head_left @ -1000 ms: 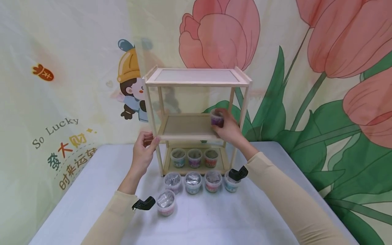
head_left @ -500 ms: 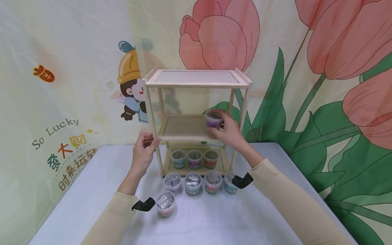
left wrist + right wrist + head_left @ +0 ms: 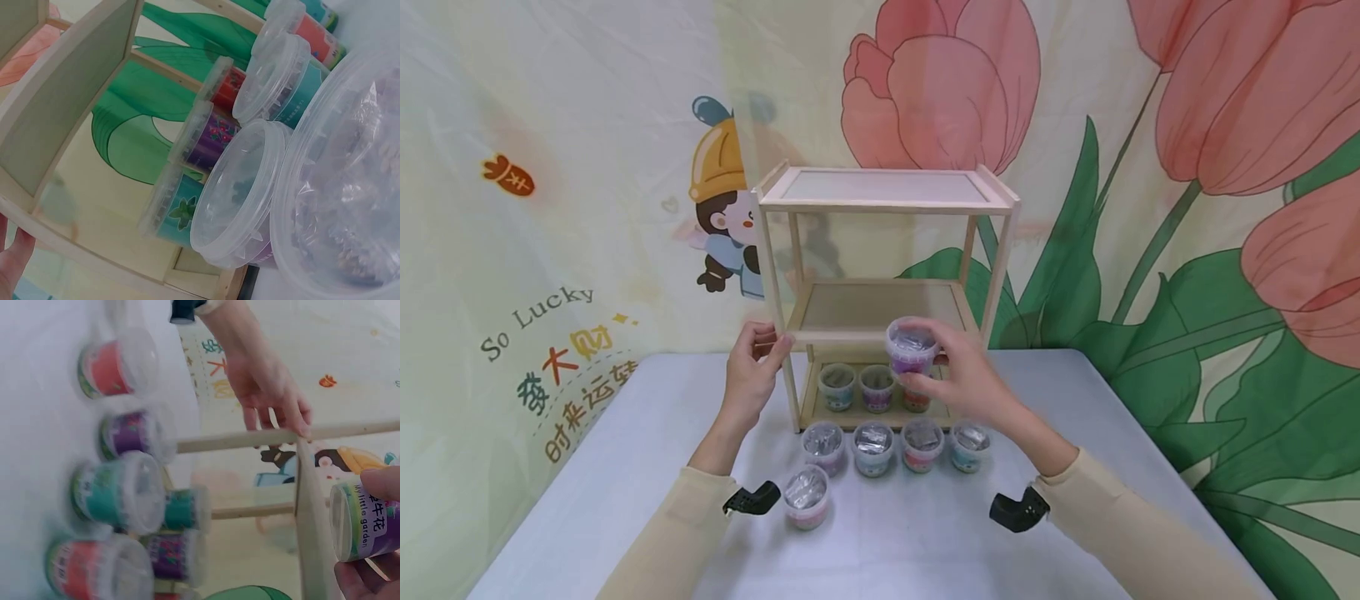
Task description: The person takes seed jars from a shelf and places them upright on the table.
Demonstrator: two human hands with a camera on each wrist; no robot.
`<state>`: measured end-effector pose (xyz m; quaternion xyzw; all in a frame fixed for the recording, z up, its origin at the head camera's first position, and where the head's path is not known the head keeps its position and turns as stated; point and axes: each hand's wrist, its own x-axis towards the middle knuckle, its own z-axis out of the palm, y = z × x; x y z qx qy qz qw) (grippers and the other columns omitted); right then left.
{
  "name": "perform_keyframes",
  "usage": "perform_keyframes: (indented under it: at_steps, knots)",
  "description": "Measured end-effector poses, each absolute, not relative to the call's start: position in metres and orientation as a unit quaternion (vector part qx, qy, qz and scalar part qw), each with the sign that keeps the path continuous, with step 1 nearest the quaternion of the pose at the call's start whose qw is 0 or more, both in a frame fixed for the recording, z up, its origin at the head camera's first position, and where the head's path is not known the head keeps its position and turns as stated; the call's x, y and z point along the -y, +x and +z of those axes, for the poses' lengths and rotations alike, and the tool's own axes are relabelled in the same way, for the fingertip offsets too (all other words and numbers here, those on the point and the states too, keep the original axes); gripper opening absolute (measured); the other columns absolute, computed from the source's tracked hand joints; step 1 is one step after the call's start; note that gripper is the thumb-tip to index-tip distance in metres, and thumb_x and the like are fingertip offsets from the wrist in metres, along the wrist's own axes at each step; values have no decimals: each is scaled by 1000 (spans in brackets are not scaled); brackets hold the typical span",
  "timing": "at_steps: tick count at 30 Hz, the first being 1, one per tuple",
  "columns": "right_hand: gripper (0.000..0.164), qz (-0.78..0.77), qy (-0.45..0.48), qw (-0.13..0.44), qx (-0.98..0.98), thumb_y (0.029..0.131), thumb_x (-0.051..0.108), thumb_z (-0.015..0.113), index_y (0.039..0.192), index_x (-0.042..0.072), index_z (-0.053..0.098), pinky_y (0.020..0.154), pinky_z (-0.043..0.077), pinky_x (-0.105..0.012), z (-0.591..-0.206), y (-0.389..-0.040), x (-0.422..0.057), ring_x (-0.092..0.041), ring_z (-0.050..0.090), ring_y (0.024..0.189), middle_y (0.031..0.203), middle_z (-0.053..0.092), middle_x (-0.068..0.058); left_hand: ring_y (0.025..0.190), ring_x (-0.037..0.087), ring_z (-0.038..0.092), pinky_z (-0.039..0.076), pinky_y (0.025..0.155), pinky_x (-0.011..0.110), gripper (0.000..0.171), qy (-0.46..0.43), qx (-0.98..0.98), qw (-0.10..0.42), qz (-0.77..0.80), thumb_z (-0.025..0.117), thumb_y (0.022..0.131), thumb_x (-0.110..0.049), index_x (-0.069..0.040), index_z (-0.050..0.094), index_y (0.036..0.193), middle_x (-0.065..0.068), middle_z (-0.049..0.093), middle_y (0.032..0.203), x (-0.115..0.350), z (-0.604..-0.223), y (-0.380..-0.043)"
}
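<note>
My right hand (image 3: 970, 375) pinches a purple-labelled plastic tub (image 3: 912, 358) between thumb and fingers, in front of the middle shelf's front edge. The tub's clear lid tips toward me, and "My little garden" reads on its label in the right wrist view. My left hand (image 3: 751, 375) grips the wooden shelf rack (image 3: 842, 337) where the middle shelf meets the front left post, thumb in front. On the rack's bottom shelf stand a teal tub (image 3: 837, 387), a purple tub (image 3: 877, 388) and a red tub (image 3: 917, 402), the last partly hidden behind my right hand.
Before the rack, a row of lidded tubs on the white cloth includes a purple one (image 3: 823, 447), a teal one (image 3: 872, 448), a red one (image 3: 922, 444) and another teal one (image 3: 970, 447). A pink tub (image 3: 807, 497) stands nearer me. Behind hangs a tulip-print backdrop (image 3: 947, 92).
My right hand has brought the purple tub from above the right side of the middle shelf forward and down, slightly left, out past its front edge. The left hand stays on the rack.
</note>
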<state>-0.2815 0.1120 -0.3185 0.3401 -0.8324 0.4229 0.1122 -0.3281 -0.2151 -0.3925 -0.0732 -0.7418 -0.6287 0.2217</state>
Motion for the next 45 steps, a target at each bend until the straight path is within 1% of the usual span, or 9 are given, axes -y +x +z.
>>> perform_keyframes:
  at_steps: [4,14,18,22,25,32,38,41,45]
  knots:
    - [67,420,340,101,835,90,7,86,149,16,55,95,60,-44,-340,-267,-112,-25,63,121,142,61,-8,111,22,55,52,85,18,39,-72,744,219,-628,70,105,-29,-3,55,130,13,58,124,214,-392,-329]
    - [65,451,331,73,825,88,5,87,146,19,60,96,60,-39,-395,-241,-99,-30,61,124,137,58,-10,112,23,55,52,85,17,39,-68,743,220,-628,70,105,-28,-3,55,130,12,58,124,214,-391,-327]
    - [65,472,310,62,823,87,3,87,144,21,61,93,61,-40,-419,-235,-92,-29,61,122,135,59,-10,111,24,56,52,85,18,39,-76,740,224,-630,70,105,-29,-2,55,129,13,58,122,214,-390,-328]
    - [64,499,286,39,817,86,1,87,141,22,63,96,60,-36,-438,-229,-84,-27,59,124,135,60,-6,111,24,56,53,85,18,39,-76,739,226,-631,70,105,-29,-1,55,129,12,58,121,215,-391,-328]
    - [64,508,280,21,814,85,2,88,140,24,64,98,58,-33,-449,-225,-78,-27,58,126,135,60,-4,111,24,56,53,85,18,39,-75,738,225,-631,70,105,-28,-1,55,129,12,58,120,215,-391,-328]
    - [64,509,275,-4,816,84,6,89,140,24,64,97,59,-35,-472,-221,-69,-30,57,127,135,60,-4,110,25,56,52,84,19,38,-76,736,230,-632,70,105,-27,-1,56,128,13,59,121,215,-391,-330]
    - [66,500,267,-13,824,82,4,90,138,26,64,101,55,-31,-488,-217,-63,-24,59,126,133,61,1,113,27,55,50,84,16,35,-64,743,223,-628,68,106,-23,-1,55,131,16,58,125,214,-389,-329]
    - [66,493,266,-8,828,80,4,90,137,27,65,103,52,-31,-494,-216,-59,-20,59,125,132,61,2,115,31,55,49,84,15,33,-60,747,217,-625,65,107,-17,3,53,131,20,57,126,210,-379,-320]
    - [67,484,264,-1,834,79,3,89,136,30,65,109,48,-34,-501,-216,-53,-17,57,126,132,62,6,114,31,55,50,84,16,31,-63,754,208,-620,64,107,-15,4,53,129,19,58,124,206,-366,-305]
